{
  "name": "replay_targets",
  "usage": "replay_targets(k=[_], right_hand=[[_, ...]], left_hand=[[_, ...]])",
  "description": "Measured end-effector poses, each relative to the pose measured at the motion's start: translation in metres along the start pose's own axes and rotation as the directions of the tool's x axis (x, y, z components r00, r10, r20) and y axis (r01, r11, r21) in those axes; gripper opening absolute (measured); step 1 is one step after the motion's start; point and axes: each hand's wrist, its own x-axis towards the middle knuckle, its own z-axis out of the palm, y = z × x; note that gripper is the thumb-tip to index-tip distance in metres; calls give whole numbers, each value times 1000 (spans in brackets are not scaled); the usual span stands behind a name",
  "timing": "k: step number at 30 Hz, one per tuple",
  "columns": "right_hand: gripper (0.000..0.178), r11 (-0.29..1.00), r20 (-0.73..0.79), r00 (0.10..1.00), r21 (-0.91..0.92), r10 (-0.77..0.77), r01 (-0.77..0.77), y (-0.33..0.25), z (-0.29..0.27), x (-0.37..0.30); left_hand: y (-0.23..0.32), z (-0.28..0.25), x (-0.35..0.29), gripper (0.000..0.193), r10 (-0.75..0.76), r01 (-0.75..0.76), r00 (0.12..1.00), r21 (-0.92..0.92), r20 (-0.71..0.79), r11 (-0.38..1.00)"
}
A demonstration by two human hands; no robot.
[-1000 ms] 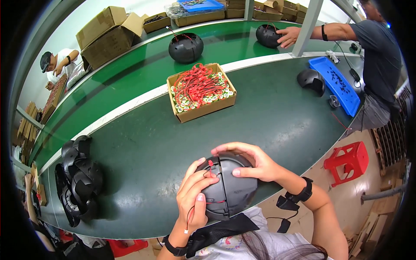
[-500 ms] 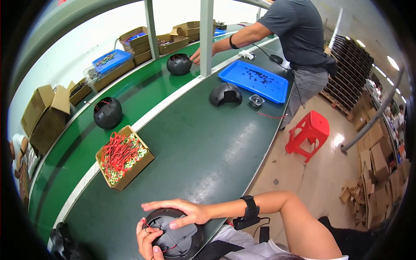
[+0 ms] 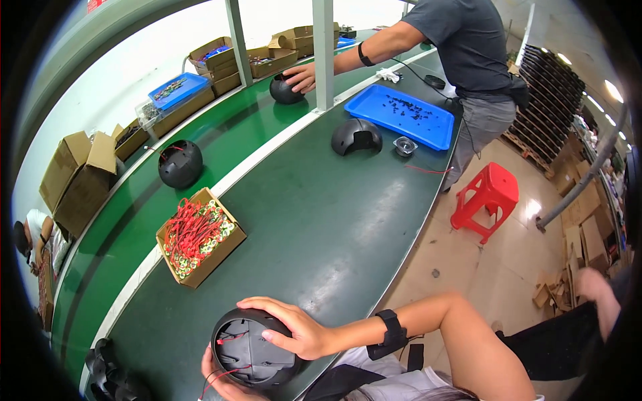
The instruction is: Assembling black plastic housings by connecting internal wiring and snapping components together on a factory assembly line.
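Observation:
A black round plastic housing point(image 3: 251, 354) lies at the table's near edge, its recessed inner face up. Thin red wires cross that face, one ending in a small red plug point(image 3: 221, 341). My right hand point(image 3: 294, 327) grips the upper right side, fingers over the rim and thumb on the inner face. Around the lower left side curls my left hand point(image 3: 219, 379), partly cut off by the shell; a red wire point(image 3: 217, 376) hangs over it. Beyond stands a cardboard box point(image 3: 215, 256) of red wire leads with green-and-white rings.
Black parts point(image 3: 110, 374) lie at the near left. Farther off are a cut-out black shell point(image 3: 356, 137), a speaker point(image 3: 404, 146) and a blue tray point(image 3: 438, 137) of small black pieces. Another housing point(image 3: 180, 166) sits on the green belt. A co-worker's hand point(image 3: 301, 78) holds a third. A red stool point(image 3: 487, 200) stands right.
My left hand has slid from the housing's face down to its lower left side, uncovering the wires. The housing has turned. The co-worker's hand has come over the far housing.

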Motion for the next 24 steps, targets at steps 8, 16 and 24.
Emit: replay_targets(k=[8, 16, 24], right_hand=[[63, 999, 38, 999, 22, -26, 25, 6, 22, -5], [66, 993, 186, 982, 103, 29, -49, -13, 13, 24], [61, 998, 141, 988, -10, -62, 64, -13, 25, 14]], left_hand=[[1, 0, 8, 78, -70, 35, 991, -277, -114, 960], [-1, -20, 17, 78, 13, -14, 1000, -85, -9, 996], [-7, -37, 10, 79, 56, -56, 998, -21, 29, 998]])
